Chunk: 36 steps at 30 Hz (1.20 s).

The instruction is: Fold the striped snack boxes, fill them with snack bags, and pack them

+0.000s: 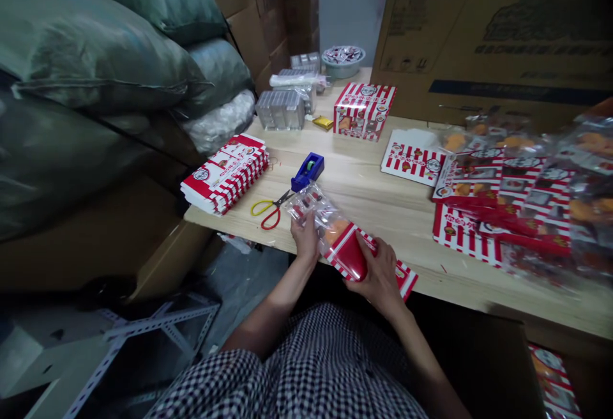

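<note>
A clear plastic packet with a red-and-white striped card and orange pieces inside lies slanted across the table's front edge. My left hand is closed on its left side, near the clear end. My right hand grips the red end, with the thumb on top. Under that hand a striped red-and-white card piece sticks out; how it joins the packet is hidden. Just beyond my left hand are scissors with one yellow and one red handle, and a blue tape dispenser.
Folded striped boxes are stacked at the left table edge. An assembled striped box stands farther back, near clear plastic trays and a bowl of sachets. Filled packets pile up on the right. Large sacks rise at left.
</note>
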### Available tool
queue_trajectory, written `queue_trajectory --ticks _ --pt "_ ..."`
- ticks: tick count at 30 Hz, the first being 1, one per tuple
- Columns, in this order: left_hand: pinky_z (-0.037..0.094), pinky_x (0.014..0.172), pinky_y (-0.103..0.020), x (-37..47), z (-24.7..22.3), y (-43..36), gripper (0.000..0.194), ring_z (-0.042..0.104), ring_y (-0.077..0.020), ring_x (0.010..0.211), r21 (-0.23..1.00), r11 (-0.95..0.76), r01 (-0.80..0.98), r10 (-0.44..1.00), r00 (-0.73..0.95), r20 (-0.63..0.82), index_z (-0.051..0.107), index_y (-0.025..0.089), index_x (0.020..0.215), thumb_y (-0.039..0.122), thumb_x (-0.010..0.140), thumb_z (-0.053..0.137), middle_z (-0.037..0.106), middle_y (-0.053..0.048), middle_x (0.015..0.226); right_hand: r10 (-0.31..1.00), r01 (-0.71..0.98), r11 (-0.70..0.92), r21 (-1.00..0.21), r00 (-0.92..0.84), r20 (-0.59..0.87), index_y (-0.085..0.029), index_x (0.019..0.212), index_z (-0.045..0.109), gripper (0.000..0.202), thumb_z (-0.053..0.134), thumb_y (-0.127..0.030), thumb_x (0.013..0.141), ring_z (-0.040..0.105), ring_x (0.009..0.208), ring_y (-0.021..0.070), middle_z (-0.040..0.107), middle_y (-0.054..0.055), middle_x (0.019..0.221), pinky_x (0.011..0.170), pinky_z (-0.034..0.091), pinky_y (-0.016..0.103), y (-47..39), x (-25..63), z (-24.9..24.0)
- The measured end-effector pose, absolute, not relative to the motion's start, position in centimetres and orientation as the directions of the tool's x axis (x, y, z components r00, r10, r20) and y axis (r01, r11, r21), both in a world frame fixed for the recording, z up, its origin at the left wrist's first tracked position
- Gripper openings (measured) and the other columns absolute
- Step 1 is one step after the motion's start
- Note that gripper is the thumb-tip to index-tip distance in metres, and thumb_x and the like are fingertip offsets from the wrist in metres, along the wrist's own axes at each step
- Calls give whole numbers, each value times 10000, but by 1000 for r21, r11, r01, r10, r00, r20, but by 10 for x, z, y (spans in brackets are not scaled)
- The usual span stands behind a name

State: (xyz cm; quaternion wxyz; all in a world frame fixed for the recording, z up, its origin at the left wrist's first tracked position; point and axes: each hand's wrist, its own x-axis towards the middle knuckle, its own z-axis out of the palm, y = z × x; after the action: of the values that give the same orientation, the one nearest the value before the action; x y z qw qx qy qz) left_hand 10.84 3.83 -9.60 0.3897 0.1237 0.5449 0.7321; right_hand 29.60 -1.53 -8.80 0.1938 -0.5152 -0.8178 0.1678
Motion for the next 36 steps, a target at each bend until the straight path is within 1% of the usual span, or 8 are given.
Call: queue_trajectory --ticks 9,12,14,19,27,31,33,36 --pt "546 885 -380 90 -67 -4 556 718 -234 919 865 159 -476 881 -326 -342 641 150 1170 445 731 812 737 -132 1097 895 756 441 -484 -411 173 -359 1573 168 1109 787 -402 654 291 1412 422 235 129 1482 1168 146 665 -13 312 -81" --pt "544 859 -335 58 -50 0 623 702 -201 954 963 59 -265 826 -529 -196 561 229 1303 463 769 780 695 -103 1220 871 732 484 -481 -458 178 -371 1571 175 1104 788 -410 654 273 1427 435 226 128 1497 1164 109 691 -15 315 -75" --pt "543 842 -314 47 -41 2 524 692 -203 973 995 9 -95 820 -569 -62 605 232 1268 479 821 720 691 -91 1228 864 725 497 -476 -463 197 -385 1572 156 1112 789 -405 657 269 1430 436 215 124 1506 1164 106 696 -18 313 -72" --pt "536 881 -355 75 -27 -12 339 675 -249 995 995 7 103 933 -360 30 728 215 1132 440 933 569 738 -81 1084 882 736 470 -487 -393 259 -398 1577 116 1155 808 -407 652 293 1415 424 220 119 1499 1172 116 695 -21 301 -60" --pt "298 1178 -526 110 3 -22 276 394 -294 1376 791 -209 576 955 -53 291 781 289 1030 347 976 516 576 -68 1375 893 731 433 -527 -271 359 -366 1588 60 1211 822 -390 647 335 1382 404 270 130 1460 1174 154 674 -15 291 -32" --pt "330 1174 -493 104 18 -16 292 377 -289 1422 874 -265 407 938 -104 332 714 300 1184 380 970 531 491 -61 1474 900 706 364 -607 -99 425 -328 1593 15 1215 809 -401 676 325 1371 422 227 154 1462 1127 260 668 -17 281 -36" --pt "422 1103 -432 108 17 -15 349 476 -270 1351 964 -211 159 948 -208 242 624 294 1286 406 968 533 519 -75 1443 879 699 340 -630 1 477 -323 1591 -39 1249 813 -410 682 289 1383 433 186 165 1476 1103 290 669 -19 274 -45" --pt "498 961 -356 120 12 -11 364 620 -250 1130 986 -69 -149 993 -108 53 598 241 1249 442 947 564 656 -79 1229 863 650 321 -689 100 496 -330 1591 -52 1300 846 -444 658 227 1412 441 140 161 1496 1103 289 668 -21 271 -56"
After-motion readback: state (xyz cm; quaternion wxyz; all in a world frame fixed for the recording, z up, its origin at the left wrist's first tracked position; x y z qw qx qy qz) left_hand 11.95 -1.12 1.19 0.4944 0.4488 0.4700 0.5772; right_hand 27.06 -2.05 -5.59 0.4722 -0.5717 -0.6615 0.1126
